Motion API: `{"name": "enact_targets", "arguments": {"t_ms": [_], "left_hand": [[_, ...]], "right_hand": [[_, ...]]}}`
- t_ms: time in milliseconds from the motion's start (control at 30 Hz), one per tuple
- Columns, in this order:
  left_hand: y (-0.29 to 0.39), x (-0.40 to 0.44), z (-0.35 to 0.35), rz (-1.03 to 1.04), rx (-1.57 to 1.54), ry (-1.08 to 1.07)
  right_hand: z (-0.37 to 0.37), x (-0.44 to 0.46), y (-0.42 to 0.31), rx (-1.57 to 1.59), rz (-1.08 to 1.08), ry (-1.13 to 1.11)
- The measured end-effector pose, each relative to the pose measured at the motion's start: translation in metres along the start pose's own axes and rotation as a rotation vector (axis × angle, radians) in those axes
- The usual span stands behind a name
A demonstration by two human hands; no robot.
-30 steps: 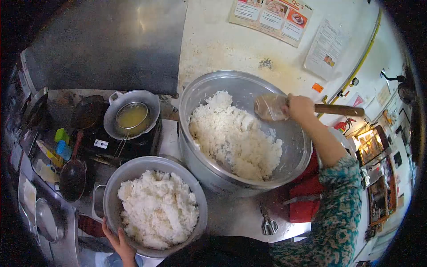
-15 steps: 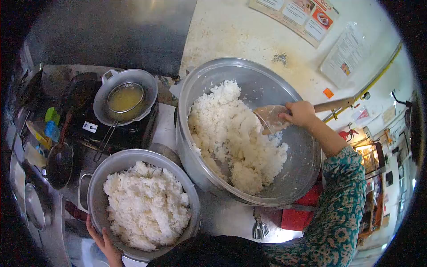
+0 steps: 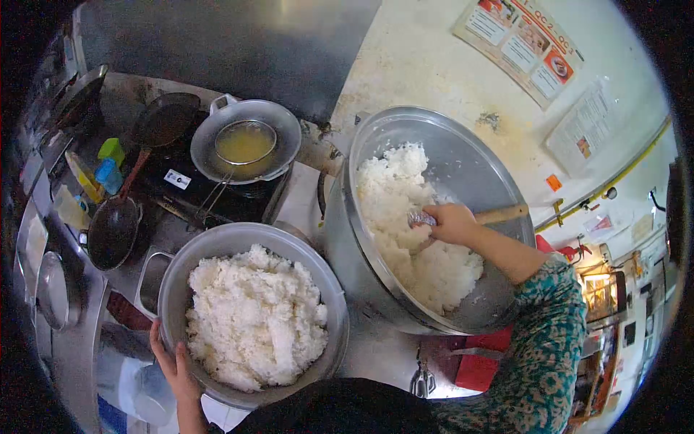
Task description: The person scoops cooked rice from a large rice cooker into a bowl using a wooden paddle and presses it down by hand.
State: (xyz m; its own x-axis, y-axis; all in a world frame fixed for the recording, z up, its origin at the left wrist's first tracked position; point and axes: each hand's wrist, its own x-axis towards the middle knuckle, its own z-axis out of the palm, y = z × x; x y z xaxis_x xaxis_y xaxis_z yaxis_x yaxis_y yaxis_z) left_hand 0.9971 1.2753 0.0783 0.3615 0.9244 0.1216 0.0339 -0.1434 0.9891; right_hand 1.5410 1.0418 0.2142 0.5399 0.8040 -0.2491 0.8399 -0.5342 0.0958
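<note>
My right hand (image 3: 454, 223) is closed around a long-handled wooden paddle (image 3: 504, 213), low on its shaft. The blade is mostly hidden by rice and my hand, inside a large tilted metal pot (image 3: 473, 148). White cooked rice (image 3: 394, 177) is heaped along the near-left side of that pot. To the left, a smaller metal pot (image 3: 334, 289) holds a high mound of rice (image 3: 256, 318). Against its lower-left outer wall rests my left hand (image 3: 179, 372), fingers extended and apart, thumb near the rim.
Behind the smaller pot, a wok (image 3: 202, 155) with a strainer (image 3: 246, 142) and yellowish liquid sits on a black stove (image 3: 165, 206). Dark pans (image 3: 113, 231) lie farther left. Metal tongs (image 3: 421, 380) and a red cloth (image 3: 483, 370) are beneath the large pot's near edge.
My right hand has moved left and deeper into the large pot, taking the paddle into the rice. The whole view has shifted, while my left hand stays at the smaller pot.
</note>
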Motion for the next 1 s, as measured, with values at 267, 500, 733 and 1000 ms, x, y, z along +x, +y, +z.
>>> {"name": "enact_targets", "arguments": {"t_ms": [267,500,733,1000], "left_hand": [[0.000,0.000,0.001,0.008,0.060,0.026],[0.003,0.000,0.003,0.005,0.042,0.024],[0.000,0.001,-0.002,0.055,0.058,-0.012],[-0.004,0.003,-0.005,0.111,0.180,0.006]], "right_hand": [[-0.017,-0.047,0.001,0.126,0.088,-0.016],[-0.037,-0.068,0.026,0.344,0.143,0.064],[-0.057,-0.104,0.049,0.616,0.417,0.050],[-0.041,-0.138,0.054,0.811,0.292,0.261]]}}
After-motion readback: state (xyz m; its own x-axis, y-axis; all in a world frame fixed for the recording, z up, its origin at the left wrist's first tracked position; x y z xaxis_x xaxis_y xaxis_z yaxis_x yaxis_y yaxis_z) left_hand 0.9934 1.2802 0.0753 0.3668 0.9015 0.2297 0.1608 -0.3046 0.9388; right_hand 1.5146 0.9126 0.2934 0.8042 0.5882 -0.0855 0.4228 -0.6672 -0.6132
